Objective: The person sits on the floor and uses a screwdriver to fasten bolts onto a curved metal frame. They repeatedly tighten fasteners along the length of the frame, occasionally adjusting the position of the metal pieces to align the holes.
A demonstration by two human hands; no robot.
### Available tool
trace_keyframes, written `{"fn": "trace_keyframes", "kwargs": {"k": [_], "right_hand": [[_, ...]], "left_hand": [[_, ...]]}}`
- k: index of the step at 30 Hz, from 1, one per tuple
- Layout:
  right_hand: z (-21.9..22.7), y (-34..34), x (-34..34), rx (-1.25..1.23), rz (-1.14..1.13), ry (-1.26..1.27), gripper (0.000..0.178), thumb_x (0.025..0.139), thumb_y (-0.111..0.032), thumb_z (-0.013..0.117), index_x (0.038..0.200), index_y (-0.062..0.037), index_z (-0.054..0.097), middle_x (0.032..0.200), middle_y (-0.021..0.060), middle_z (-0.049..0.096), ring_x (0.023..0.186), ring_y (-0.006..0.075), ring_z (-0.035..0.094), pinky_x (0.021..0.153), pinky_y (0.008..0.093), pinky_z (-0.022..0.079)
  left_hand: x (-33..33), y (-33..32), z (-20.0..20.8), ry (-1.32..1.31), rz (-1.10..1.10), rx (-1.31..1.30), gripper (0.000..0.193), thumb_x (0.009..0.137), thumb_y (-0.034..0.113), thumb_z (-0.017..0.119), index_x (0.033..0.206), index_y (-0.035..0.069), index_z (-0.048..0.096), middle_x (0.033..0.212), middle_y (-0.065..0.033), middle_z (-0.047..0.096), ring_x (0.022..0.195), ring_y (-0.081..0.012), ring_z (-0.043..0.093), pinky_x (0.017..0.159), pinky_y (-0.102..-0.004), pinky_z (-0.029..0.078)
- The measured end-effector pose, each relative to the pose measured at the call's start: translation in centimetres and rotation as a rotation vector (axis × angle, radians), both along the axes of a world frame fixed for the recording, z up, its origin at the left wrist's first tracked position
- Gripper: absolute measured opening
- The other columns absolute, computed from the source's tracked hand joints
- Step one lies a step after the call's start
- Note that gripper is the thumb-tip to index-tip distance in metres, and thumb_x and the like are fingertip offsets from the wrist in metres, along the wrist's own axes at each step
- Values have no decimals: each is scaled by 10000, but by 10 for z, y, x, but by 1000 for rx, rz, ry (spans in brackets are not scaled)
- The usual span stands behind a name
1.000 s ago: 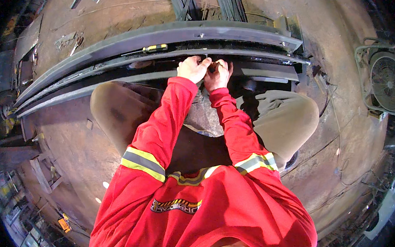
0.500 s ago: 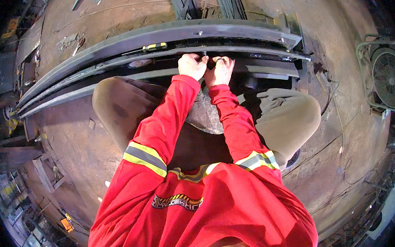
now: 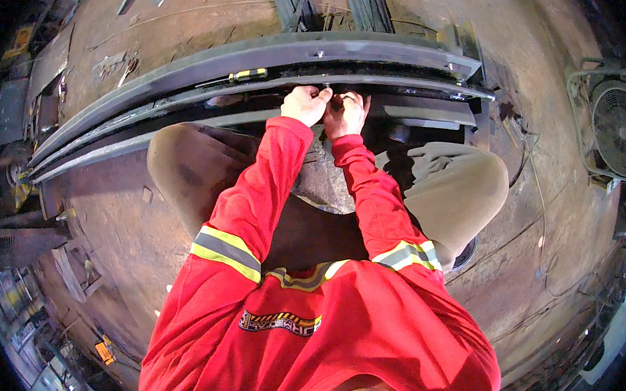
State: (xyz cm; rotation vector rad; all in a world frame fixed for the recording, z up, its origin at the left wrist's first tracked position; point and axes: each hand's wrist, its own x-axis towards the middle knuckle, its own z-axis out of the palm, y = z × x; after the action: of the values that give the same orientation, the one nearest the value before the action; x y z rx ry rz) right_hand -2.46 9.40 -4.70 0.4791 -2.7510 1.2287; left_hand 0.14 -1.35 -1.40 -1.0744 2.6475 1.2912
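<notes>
The left hand (image 3: 304, 107) and the right hand (image 3: 345, 117) are held close together with fingers curled well in, just at the near side of the middle long steel bar (image 3: 410, 82), though whether anything small is pinched in either cannot be told. A screwdriver (image 3: 248, 75) with a yellow-and-black handle is laid along the bars, beyond and to the left of the left hand. Nearer the body than both hands, block lettering under yellow-and-black stripes is borne by a patch (image 3: 279, 324) on the red sweatshirt (image 3: 369, 325).
</notes>
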Motion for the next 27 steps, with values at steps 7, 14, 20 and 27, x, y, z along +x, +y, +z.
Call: {"fn": "trace_keyframes", "kwargs": {"k": [7, 14, 20, 27], "right_hand": [[-10, 6, -10, 156, 116, 18, 282, 736, -357, 631, 799, -86, 671, 904, 82, 632, 1009, 282, 550, 1084, 539, 208], [8, 5, -1, 163, 34, 66, 245, 690, -243, 647, 811, -31, 666, 939, 135, 618, 1048, 338, 511, 1081, 530, 245], [1, 5, -6, 111, 25, -21, 192, 674, -240, 649, 728, -55, 647, 834, 130, 638, 976, 315, 551, 1082, 517, 246], [-5, 5, -7, 75, 111, -16, 199, 693, -282, 666, 661, -90, 624, 815, 84, 619, 956, 287, 566, 1082, 553, 203]], "left_hand": [[-3, 5, 7, 10, 36, -12, 368, 738, 391, 687, 748, 24, 704, 677, -167, 655, 672, -271, 665, 660, -344, 506], [-2, 15, 7, 107, 194, -46, 359, 655, 362, 771, 701, 12, 702, 631, -161, 653, 585, -261, 659, 602, -337, 521], [-1, 20, 12, 144, 203, -106, 398, 642, 380, 781, 695, -5, 694, 631, -169, 651, 588, -264, 660, 603, -339, 526], [3, 4, 6, 17, -22, 1, 398, 773, 401, 655, 735, 6, 676, 688, -170, 648, 697, -270, 664, 673, -355, 498]]}}
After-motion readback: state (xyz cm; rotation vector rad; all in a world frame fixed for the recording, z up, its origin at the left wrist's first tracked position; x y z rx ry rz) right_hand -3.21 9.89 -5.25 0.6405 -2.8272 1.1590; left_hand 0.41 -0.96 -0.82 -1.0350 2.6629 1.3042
